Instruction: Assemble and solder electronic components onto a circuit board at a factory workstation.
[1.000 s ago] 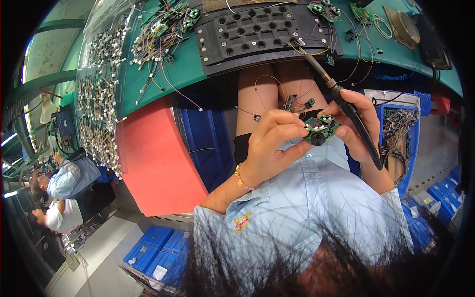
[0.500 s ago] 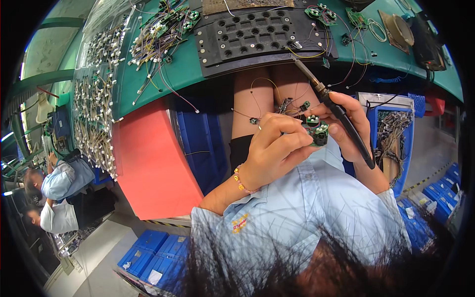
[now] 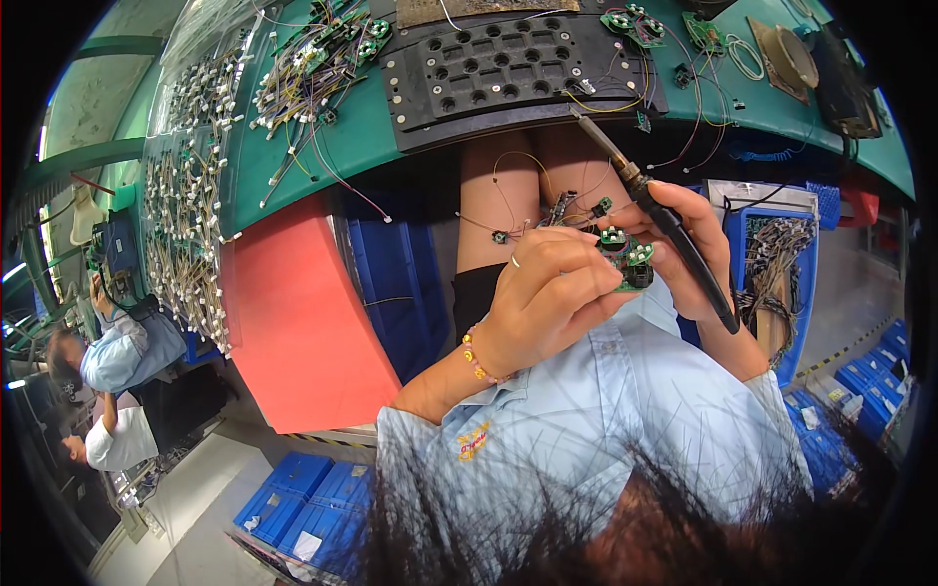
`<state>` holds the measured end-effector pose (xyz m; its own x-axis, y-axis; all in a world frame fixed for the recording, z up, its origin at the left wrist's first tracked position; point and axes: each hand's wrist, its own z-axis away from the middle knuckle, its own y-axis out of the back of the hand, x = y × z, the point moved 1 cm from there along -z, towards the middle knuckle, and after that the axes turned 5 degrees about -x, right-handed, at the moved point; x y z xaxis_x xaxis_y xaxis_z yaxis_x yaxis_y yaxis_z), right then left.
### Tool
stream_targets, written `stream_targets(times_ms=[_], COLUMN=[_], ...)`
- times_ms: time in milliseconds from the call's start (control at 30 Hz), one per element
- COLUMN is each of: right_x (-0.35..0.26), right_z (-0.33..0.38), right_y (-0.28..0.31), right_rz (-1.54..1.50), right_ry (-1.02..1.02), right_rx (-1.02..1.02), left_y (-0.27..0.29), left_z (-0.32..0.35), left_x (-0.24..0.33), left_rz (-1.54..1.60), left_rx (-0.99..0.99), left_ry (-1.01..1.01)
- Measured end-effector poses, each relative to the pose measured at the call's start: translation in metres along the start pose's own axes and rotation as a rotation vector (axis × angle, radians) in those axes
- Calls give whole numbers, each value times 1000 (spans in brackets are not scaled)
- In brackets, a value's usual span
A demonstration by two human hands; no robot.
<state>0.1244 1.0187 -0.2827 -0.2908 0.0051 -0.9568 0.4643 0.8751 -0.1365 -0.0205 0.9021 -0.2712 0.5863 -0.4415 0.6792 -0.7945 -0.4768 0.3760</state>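
Note:
Above my lap, my left hand (image 3: 559, 288) pinches a green circuit board (image 3: 625, 262) that carries white connectors and black parts. A soldering iron (image 3: 674, 230) rests in my right hand (image 3: 696, 244), its metal tip pointing up and left toward the bench edge. The right fingertips are close to the board's right side; whether they touch it I cannot tell. Thin wires run from behind my left hand to small green boards (image 3: 600, 207) over my thighs. Part of the held board is covered by my left fingers.
A black fixture plate (image 3: 415, 105) with round recesses lies on the green bench (image 3: 362, 156). Wired boards (image 3: 322, 59) are heaped to its left, beside many cable bundles (image 3: 191, 215). At right stands a blue bin (image 3: 809, 293) of cables. Two people work at far left.
The circuit board has turned slightly in my left hand, showing more of its face. My left fingers have shifted a little; the soldering iron stays almost where it was.

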Motion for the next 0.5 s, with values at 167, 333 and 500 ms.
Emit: stream_targets(times_ms=[167, 333, 500], right_x=[0, 0, -2], right_z=[1, 1, -1], right_y=[0, -1, -2], right_rz=[4, -4, 8], right_ry=[-3, -3, 19], right_rx=[2, 3, 46], left_y=[1, 1, 5], left_z=[-1, -1, 3], left_x=[1, 1, -12], left_rz=[-4, 10, 108], left_rx=[-10, -10, -14], left_ry=[-5, 4, 160])
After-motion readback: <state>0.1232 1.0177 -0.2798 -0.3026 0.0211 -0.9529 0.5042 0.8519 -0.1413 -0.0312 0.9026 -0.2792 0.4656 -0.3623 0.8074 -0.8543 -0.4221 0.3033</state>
